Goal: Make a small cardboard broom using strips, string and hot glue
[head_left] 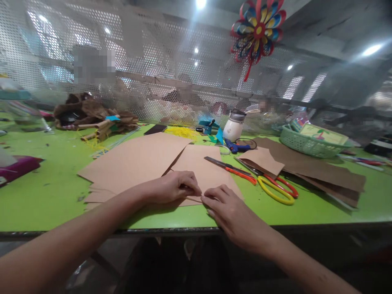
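Observation:
Both my hands meet over tan paper near the front edge of the green table. My left hand [177,187] is closed, its fingertips pinching the rolled edge of a tan paper sheet [203,163]. From the right, my right hand [225,208] pinches the same thin rolled edge, almost touching the left fingertips. A stack of tan paper [134,159] lies to the left, partly under my left forearm. Orange-handled scissors [240,170] rest on the sheet's right part. Larger scissors with yellow and red handles [275,191] lie farther right, beneath a small tan piece [263,160].
Dark brown sheets [315,169] and a green basket [312,143] are at the right. Behind the paper stand a white bottle [234,125], a blue glue gun [237,146] and a phone [155,129]. Brown material [92,114] lies back left; a purple object [23,167] sits far left.

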`<move>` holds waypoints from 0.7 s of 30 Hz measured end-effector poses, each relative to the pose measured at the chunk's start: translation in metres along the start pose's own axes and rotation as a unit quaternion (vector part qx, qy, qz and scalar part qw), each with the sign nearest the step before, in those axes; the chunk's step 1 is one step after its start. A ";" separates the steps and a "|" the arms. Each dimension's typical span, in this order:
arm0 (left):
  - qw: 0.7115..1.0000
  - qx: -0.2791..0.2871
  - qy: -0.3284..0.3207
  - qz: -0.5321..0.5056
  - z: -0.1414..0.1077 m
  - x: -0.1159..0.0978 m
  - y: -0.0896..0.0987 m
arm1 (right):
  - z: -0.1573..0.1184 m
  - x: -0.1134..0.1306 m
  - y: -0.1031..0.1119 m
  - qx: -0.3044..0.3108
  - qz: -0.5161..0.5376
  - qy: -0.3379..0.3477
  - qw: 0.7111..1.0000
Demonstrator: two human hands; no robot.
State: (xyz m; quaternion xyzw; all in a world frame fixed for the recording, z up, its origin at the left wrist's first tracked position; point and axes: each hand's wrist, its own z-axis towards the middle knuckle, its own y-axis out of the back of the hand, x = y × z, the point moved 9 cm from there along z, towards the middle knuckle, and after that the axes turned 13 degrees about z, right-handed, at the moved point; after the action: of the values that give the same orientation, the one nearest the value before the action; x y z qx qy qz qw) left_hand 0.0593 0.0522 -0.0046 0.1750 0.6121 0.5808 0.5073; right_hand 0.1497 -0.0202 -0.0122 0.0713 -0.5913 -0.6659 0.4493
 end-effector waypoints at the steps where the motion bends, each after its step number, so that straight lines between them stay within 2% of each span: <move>1: 1.000 -0.002 -0.003 0.003 0.000 -0.001 0.001 | 0.000 0.000 0.001 -0.001 0.004 -0.003 1.000; 15: 0.999 -0.005 -0.023 0.041 0.001 -0.002 -0.005 | -0.002 0.003 0.003 0.000 0.004 -0.011 1.000; 21: 0.999 -0.006 0.013 0.044 0.000 -0.002 -0.002 | 0.002 0.005 0.002 0.019 -0.035 -0.001 0.999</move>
State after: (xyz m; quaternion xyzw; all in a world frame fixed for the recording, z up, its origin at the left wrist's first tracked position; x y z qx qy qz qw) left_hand 0.0613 0.0500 -0.0056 0.1914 0.6067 0.6084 0.4745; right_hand 0.1461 -0.0222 -0.0077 0.0997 -0.6013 -0.6701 0.4237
